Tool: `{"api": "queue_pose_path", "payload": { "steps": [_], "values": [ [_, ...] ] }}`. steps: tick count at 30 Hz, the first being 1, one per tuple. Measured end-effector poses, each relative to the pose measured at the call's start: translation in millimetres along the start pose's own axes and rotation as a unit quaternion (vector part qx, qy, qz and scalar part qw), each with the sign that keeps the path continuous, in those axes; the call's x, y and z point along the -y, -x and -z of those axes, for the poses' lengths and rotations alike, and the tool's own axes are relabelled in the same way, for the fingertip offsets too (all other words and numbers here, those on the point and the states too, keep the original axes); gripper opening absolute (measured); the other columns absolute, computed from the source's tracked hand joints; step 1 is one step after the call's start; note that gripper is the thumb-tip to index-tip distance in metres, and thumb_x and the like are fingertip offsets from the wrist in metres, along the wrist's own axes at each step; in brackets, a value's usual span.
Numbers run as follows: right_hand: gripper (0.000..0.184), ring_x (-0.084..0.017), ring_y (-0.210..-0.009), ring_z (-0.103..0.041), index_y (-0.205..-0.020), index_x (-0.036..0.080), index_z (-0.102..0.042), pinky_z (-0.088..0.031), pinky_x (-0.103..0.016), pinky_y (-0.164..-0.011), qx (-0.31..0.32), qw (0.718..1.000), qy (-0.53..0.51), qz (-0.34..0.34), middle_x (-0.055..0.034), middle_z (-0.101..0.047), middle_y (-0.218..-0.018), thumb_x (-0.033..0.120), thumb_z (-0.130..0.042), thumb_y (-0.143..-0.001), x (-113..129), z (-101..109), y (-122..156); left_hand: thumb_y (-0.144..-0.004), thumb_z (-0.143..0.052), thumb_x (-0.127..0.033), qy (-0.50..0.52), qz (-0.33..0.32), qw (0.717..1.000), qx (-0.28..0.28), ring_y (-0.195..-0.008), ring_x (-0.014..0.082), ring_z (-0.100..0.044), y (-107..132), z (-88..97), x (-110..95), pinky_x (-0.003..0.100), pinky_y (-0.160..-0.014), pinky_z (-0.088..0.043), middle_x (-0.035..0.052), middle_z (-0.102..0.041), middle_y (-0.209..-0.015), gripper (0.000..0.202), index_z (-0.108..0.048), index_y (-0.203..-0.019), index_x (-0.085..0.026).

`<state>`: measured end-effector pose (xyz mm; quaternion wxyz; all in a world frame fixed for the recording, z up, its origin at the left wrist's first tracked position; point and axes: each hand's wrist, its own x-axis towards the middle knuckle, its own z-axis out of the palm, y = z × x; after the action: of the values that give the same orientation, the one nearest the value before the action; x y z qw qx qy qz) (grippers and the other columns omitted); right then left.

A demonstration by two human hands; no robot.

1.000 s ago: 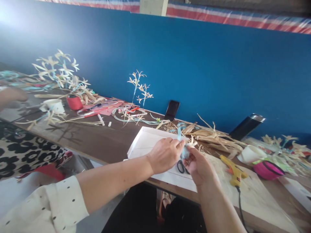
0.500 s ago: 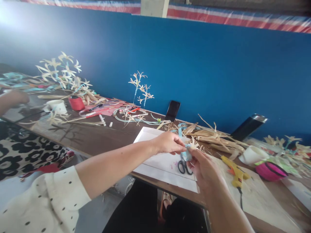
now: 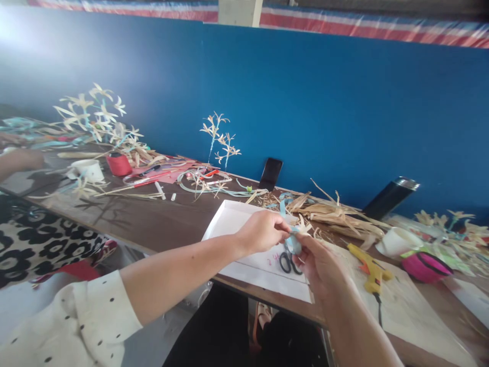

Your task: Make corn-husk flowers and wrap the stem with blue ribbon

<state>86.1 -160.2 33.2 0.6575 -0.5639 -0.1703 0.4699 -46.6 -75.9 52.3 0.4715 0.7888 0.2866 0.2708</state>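
Just over a white box lid (image 3: 244, 267), my two hands meet with their fingertips nearly touching. My left hand (image 3: 267, 230) pinches a light blue strip of tape (image 3: 293, 244), which hangs between the hands. The fingers of my right hand (image 3: 319, 257) are closed at the base of a pale corn husk flower (image 3: 303, 226), whose petals stick out beyond the fingertips. The flower's stem is hidden by my fingers. Right below the hands lie scissors (image 3: 285, 262) with black handles, their blades partly covered.
A yellow glue gun (image 3: 370, 270) lies on the right, near a pink pouch (image 3: 427, 267) and a white cup (image 3: 399, 241). Dry husks (image 3: 340, 219), a phone (image 3: 271, 174) and a black bottle (image 3: 391, 198) are along the blue wall. Another person's hand (image 3: 23, 160) is far left.
My hands stay pinched together in almost the same place. The view has shifted very slightly.
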Motion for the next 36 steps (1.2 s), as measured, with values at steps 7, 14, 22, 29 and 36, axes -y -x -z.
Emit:
{"api": "queue_pose_path", "payload": {
  "steps": [7, 14, 22, 29, 36],
  "values": [
    [0.022, -0.009, -0.056, -0.051, -0.074, 0.019, -0.066, -0.040, -0.021, -0.052, 0.002, 1.000, 0.009, 0.012, 0.0028, -0.062, -0.066, 0.028, -0.077, -0.057, 2.8, -2.0, 2.7, -0.077, -0.058, -0.028, -0.081, -0.031, 0.996, -0.028, -0.068, 0.0135, -0.062, 4.3, -0.4, -5.2, 0.024, -0.065, -0.046, 0.0024, -0.069, -0.072, 0.017, -0.071, -0.084, -0.018],
    [0.021, -0.010, -0.056, -0.053, -0.073, 0.019, -0.066, -0.039, -0.021, -0.050, 0.008, 1.000, 0.025, 0.013, 0.0018, -0.064, -0.066, 0.030, -0.077, -0.058, 2.1, -1.7, -2.1, -0.078, -0.057, -0.029, -0.095, -0.035, 0.995, -0.024, -0.069, 0.0137, -0.061, 4.3, -1.1, -3.7, 0.023, -0.063, -0.044, 0.0022, -0.069, -0.072, 0.017, -0.070, -0.080, -0.018],
    [0.025, -0.008, -0.058, -0.050, -0.076, 0.020, -0.068, -0.040, -0.020, -0.053, 0.043, 0.998, 0.032, 0.015, 0.0026, -0.063, -0.068, 0.033, -0.079, -0.057, 4.5, 0.6, -4.7, -0.077, -0.058, -0.030, -0.107, -0.043, 0.993, -0.038, -0.070, 0.0136, -0.060, 0.9, -0.9, -0.9, 0.023, -0.063, -0.042, 0.0025, -0.069, -0.074, 0.017, -0.070, -0.079, -0.018],
    [0.024, -0.012, -0.068, -0.057, -0.081, 0.022, -0.070, -0.043, -0.022, -0.060, 0.066, 0.997, 0.034, 0.017, 0.0016, -0.067, -0.078, 0.032, -0.075, -0.060, 9.3, 4.7, 0.0, -0.078, -0.056, -0.029, -0.104, -0.040, 0.993, -0.046, -0.068, 0.0136, -0.061, -0.5, -2.6, -2.7, 0.022, -0.062, -0.042, 0.0029, -0.069, -0.073, 0.018, -0.070, -0.077, -0.017],
    [0.035, -0.023, -0.100, -0.059, -0.091, 0.020, -0.072, -0.049, -0.029, -0.076, 0.053, 0.992, 0.092, 0.062, -0.0056, -0.068, -0.103, 0.034, -0.078, -0.060, 10.1, 21.1, 0.0, -0.077, -0.055, -0.026, -0.102, -0.030, 0.993, -0.055, -0.071, 0.0144, -0.062, -4.4, -3.0, -3.5, 0.023, -0.064, -0.045, 0.0026, -0.070, -0.072, 0.018, -0.071, -0.078, -0.018]
  ]
}}
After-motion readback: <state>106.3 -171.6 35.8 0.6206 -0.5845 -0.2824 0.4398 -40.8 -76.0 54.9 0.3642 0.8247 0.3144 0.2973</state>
